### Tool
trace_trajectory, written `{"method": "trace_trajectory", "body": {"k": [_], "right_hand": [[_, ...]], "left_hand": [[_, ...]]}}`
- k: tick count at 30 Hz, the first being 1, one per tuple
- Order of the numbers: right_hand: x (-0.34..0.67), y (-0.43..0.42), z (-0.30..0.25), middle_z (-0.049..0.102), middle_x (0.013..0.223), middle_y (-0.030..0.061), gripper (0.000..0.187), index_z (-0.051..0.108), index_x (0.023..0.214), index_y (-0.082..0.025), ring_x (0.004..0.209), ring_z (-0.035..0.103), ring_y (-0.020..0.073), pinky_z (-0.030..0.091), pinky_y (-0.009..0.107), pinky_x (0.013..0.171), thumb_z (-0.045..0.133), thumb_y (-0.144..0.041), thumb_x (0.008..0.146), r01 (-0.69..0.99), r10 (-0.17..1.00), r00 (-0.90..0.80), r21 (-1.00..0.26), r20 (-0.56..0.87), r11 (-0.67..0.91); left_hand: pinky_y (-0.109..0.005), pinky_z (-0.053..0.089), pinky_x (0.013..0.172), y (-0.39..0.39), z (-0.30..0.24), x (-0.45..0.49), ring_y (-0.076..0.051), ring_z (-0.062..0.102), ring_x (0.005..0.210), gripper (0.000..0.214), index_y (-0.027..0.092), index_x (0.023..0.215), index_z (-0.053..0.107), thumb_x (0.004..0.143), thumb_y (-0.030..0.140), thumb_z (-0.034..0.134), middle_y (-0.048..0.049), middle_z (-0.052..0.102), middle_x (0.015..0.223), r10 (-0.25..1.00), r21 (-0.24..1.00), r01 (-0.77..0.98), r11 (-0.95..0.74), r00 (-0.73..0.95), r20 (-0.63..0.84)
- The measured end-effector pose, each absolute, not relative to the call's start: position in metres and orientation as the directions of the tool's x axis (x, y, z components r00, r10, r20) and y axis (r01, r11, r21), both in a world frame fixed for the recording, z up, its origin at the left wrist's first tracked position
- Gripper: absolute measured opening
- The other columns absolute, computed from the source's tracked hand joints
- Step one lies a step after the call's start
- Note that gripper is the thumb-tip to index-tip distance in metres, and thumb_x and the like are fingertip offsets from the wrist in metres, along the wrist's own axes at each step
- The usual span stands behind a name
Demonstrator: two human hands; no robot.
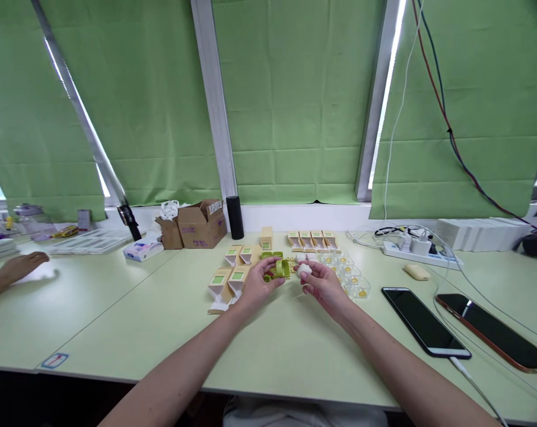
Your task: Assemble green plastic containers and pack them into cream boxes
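Note:
Near the middle of the table my left hand (260, 281) is closed around a green plastic holder (280, 269) with a rounded opening. Just to its right, my right hand (325, 286) pinches a small white rounded piece (304, 270), a short gap away from the holder. Left of my left hand lie several small open cardboard boxes (219, 281) with green windows. Beyond my right hand are clear plastic cups (361, 288) with yellow centres. More green pieces (268, 255) lie behind the holder, partly hidden by my fingers.
Open cardboard boxes (313, 241) stand in a row at the back. Two phones (426, 320) with cables and a power strip (422, 254) are on the right. A brown carton (202, 225) and tissue pack (143, 249) stand left. Another person's hand (19, 270) is at far left.

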State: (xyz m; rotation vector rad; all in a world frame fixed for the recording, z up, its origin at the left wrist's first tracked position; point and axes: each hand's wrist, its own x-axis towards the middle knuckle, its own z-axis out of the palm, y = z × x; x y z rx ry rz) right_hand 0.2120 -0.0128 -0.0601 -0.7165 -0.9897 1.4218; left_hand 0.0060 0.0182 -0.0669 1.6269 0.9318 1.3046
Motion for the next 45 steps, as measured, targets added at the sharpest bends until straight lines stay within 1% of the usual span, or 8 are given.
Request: {"method": "trace_trajectory", "body": {"k": [5, 11, 19, 25, 32, 35, 39, 45], "right_hand": [[0.212, -0.011, -0.061, 0.078, 0.097, 0.0083, 0.052, 0.076, 0.102, -0.019, 0.071, 0.068, 0.0184, 0.05, 0.028, 0.056, 0.096, -0.03, 0.056, -0.49, 0.981, -0.128, -0.869, 0.145, 0.064], [0.208, -0.009, -0.066, 0.073, 0.077, 0.0033, 0.047, 0.075, 0.096, -0.018, 0.062, 0.059, 0.0138, 0.045, 0.026, 0.051, 0.095, -0.039, 0.059, -0.364, 0.976, -0.037, -0.913, 0.214, 0.186], [0.208, -0.01, -0.065, 0.07, 0.07, 0.0018, 0.044, 0.079, 0.089, -0.018, 0.06, 0.057, 0.0136, 0.047, 0.027, 0.052, 0.093, -0.049, 0.061, -0.234, 0.96, -0.076, -0.941, 0.271, 0.247], [0.208, -0.01, -0.064, 0.069, 0.069, 0.0024, 0.043, 0.081, 0.089, -0.018, 0.061, 0.058, 0.0151, 0.049, 0.028, 0.053, 0.091, -0.051, 0.064, -0.196, 0.954, -0.096, -0.945, 0.286, 0.264], [0.208, -0.008, -0.067, 0.064, 0.063, 0.0001, 0.045, 0.079, 0.087, -0.016, 0.054, 0.055, 0.0133, 0.049, 0.028, 0.053, 0.089, -0.054, 0.066, -0.162, 0.946, -0.109, -0.944, 0.305, 0.286], [0.208, -0.007, -0.069, 0.063, 0.062, -0.001, 0.05, 0.076, 0.095, -0.016, 0.055, 0.057, 0.0143, 0.051, 0.029, 0.053, 0.087, -0.056, 0.067, -0.146, 0.944, -0.087, -0.941, 0.319, 0.305], [0.207, -0.007, -0.072, 0.061, 0.063, -0.0034, 0.06, 0.073, 0.118, -0.016, 0.055, 0.057, 0.0139, 0.053, 0.029, 0.054, 0.081, -0.056, 0.074, -0.112, 0.93, -0.084, -0.931, 0.358, 0.349], [0.206, -0.006, -0.075, 0.062, 0.065, -0.0022, 0.052, 0.075, 0.113, -0.016, 0.057, 0.057, 0.014, 0.055, 0.03, 0.054, 0.077, -0.056, 0.08, -0.068, 0.911, -0.099, -0.917, 0.399, 0.394]], "left_hand": [[-0.044, 0.053, 0.101, 0.015, -0.066, 0.006, -0.028, 0.067, 0.113, 0.056, 0.02, 0.122, 0.072, 0.068, 0.022, 0.09, -0.013, 0.071, 0.126, 0.917, 0.909, 0.131, -0.396, 0.107, 0.384], [-0.041, 0.054, 0.094, 0.005, -0.059, 0.01, -0.028, 0.065, 0.107, 0.05, 0.025, 0.115, 0.078, 0.066, 0.02, 0.089, -0.0103, 0.067, 0.118, 0.903, 0.868, 0.253, -0.427, 0.069, 0.425], [-0.041, 0.053, 0.099, -0.003, -0.052, 0.014, -0.027, 0.063, 0.109, 0.046, 0.027, 0.109, 0.079, 0.066, 0.014, 0.086, -0.0077, 0.059, 0.117, 0.885, 0.85, 0.248, -0.465, 0.137, 0.444], [-0.042, 0.051, 0.104, -0.003, -0.053, 0.014, -0.028, 0.061, 0.115, 0.046, 0.027, 0.109, 0.078, 0.066, 0.013, 0.087, -0.0078, 0.058, 0.119, 0.869, 0.819, 0.29, -0.495, 0.154, 0.471], [-0.042, 0.052, 0.104, -0.004, -0.055, 0.012, -0.027, 0.061, 0.117, 0.045, 0.026, 0.11, 0.076, 0.068, 0.015, 0.088, -0.0075, 0.056, 0.121, 0.835, 0.762, 0.342, -0.549, 0.193, 0.515], [-0.041, 0.053, 0.103, -0.004, -0.057, 0.011, -0.025, 0.061, 0.116, 0.045, 0.026, 0.112, 0.074, 0.07, 0.018, 0.088, -0.0067, 0.055, 0.122, 0.823, 0.735, 0.373, -0.566, 0.208, 0.529], [-0.041, 0.053, 0.102, -0.002, -0.061, 0.01, -0.024, 0.062, 0.114, 0.046, 0.024, 0.112, 0.072, 0.07, 0.023, 0.09, -0.0072, 0.054, 0.124, 0.819, 0.72, 0.394, -0.571, 0.213, 0.533], [-0.042, 0.052, 0.104, -0.001, -0.065, 0.01, -0.025, 0.061, 0.117, 0.047, 0.024, 0.113, 0.071, 0.07, 0.029, 0.091, -0.008, 0.054, 0.126, 0.811, 0.697, 0.425, -0.578, 0.205, 0.548]]}}
